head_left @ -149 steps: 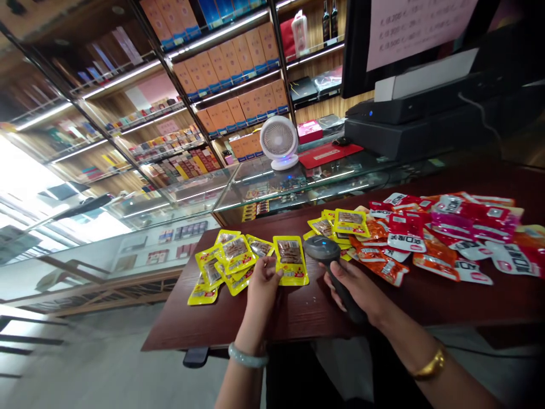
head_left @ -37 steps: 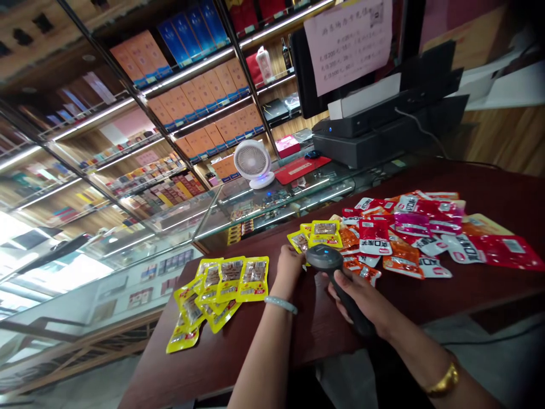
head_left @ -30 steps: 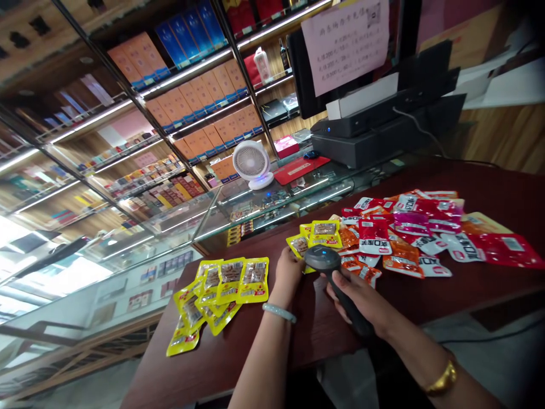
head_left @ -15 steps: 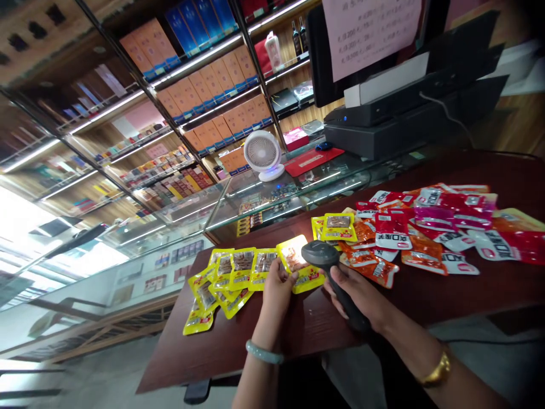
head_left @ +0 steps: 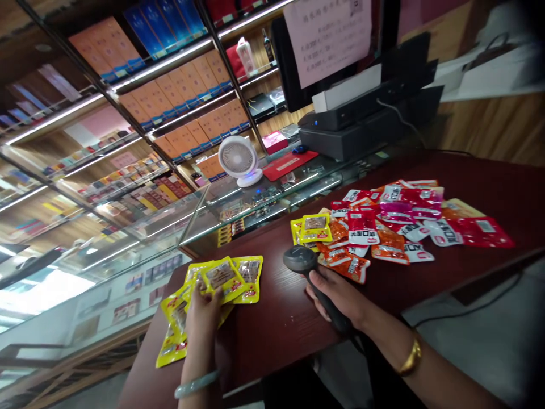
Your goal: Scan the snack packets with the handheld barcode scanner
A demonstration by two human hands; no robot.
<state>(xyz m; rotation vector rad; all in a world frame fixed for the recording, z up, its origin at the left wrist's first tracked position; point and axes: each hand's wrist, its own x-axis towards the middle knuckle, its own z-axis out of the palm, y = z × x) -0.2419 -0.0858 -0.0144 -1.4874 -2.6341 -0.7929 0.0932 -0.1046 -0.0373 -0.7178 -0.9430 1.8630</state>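
Moved left since half a second ago, from under the dark scanner (head_left: pixel 301 260) to over the left-hand yellow pile (head_left: pixel 252 279): one yellow packet (head_left: pixel 223 276), pinched between thumb and fingers of the left hand (head_left: pixel 206 307), which partly covers that pile. Impossible to tell whether touching it. Curled around the scanner's handle: right hand (head_left: pixel 340 295). Just behind the scanner: a few more yellow packets (head_left: pixel 314 228) against a heap of red, orange and white ones (head_left: pixel 361 227). Underneath: dark red table (head_left: pixel 272 324). Beyond: white fan (head_left: pixel 238 157), red mat (head_left: pixel 289 166), monitor (head_left: pixel 281 68) behind a pink sheet (head_left: pixel 327 40).
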